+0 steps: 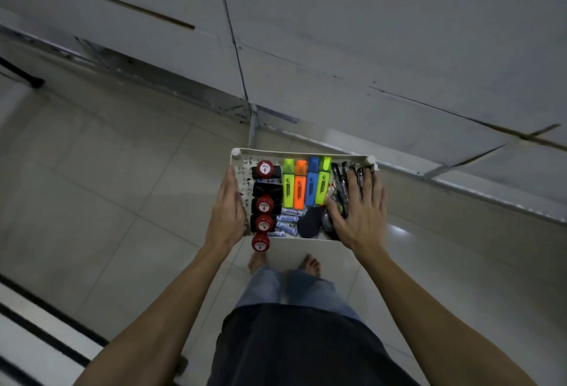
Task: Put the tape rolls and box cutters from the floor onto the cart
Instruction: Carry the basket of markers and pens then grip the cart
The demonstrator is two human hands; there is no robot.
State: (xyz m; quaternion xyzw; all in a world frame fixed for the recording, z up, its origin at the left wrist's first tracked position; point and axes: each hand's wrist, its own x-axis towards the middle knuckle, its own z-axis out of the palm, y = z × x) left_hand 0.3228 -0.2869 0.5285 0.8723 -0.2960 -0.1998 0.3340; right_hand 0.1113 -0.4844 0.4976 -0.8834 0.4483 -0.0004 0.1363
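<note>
Your left hand (227,211) lies flat and open along the left rim of the white cart tray (264,152), fingers straight and together, gripping nothing. Your right hand (362,211) is spread open over the right side of the tray, palm down, fingers fanned above a bunch of dark pens (342,180); it holds nothing either.

Down the left side of the tray runs a row of black stamps with red round tops (264,205), the nearest one hanging over the near edge. Four highlighters (306,183) lie side by side in the far middle: yellow-green, orange, blue, green. Near them sit small blue-and-white packets (287,224) and a dark rounded object (311,221) I cannot identify.

No tape rolls or box cutters can be made out in this view, either in the tray or on the tiled floor (107,201) around it. Your bare feet (310,264) stand just at the tray's near edge.
</note>
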